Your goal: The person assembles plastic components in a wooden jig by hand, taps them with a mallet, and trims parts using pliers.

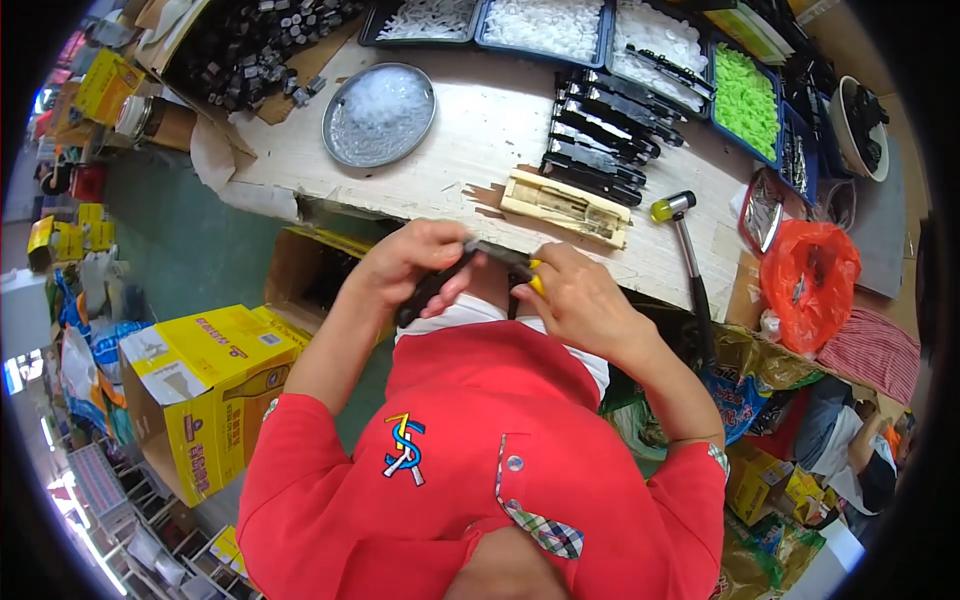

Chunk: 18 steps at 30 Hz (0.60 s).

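Observation:
In front of my lap, my left hand [420,262] is closed around a long black part [432,290], whose lower end sticks out below the fingers. My right hand [585,295] grips a tool with yellow-and-black handles [537,278] that looks like pliers. Its dark metal end [497,250] reaches to the fingertips of my left hand; whether it bites on the part I cannot make out. Just beyond both hands, on the bench edge, lies a cream block with a long hollow [565,208]. Several black parts [600,130] lie in a row behind it.
A yellow-headed hammer [685,245] lies right of the block. Trays of white pieces [545,25] and green pieces [745,100] line the back. A round metal dish [380,140] sits left. A red plastic bag [808,285] is at right; a yellow carton [215,400] stands at lower left.

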Each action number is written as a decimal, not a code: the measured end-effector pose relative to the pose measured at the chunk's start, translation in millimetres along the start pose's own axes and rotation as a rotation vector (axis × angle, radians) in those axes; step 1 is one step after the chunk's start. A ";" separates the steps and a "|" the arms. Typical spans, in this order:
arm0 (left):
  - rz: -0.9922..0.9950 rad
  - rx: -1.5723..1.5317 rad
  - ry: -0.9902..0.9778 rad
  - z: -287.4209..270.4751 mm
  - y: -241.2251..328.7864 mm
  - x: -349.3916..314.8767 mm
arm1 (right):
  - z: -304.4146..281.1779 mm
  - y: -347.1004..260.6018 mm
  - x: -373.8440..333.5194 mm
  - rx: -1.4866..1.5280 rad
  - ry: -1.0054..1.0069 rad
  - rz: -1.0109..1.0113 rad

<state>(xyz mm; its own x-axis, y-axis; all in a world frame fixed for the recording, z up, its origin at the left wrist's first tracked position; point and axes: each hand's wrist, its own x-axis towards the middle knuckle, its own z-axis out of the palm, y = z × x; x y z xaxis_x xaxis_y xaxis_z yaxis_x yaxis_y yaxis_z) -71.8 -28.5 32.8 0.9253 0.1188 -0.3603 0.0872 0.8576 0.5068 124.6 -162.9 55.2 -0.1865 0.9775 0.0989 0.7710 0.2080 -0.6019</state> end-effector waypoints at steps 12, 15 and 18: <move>0.809 1.871 0.365 39.6 21.0 61.0 | -18.1 34.5 -32.6 0.149 0.251 0.155; 0.923 2.078 0.272 61.9 21.2 137.9 | -31.5 34.4 -42.5 0.118 0.310 0.199; 0.750 2.256 0.183 66.9 9.1 173.5 | -40.5 38.4 -56.0 0.081 0.339 0.246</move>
<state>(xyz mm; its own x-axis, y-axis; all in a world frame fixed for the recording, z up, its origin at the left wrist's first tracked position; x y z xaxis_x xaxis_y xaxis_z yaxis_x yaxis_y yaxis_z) 114.2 -33.5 27.3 0.9578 0.1595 0.2392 0.1090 -0.9713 0.2114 189.4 -208.2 58.7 0.2184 0.9568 0.1917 0.7146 -0.0231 -0.6992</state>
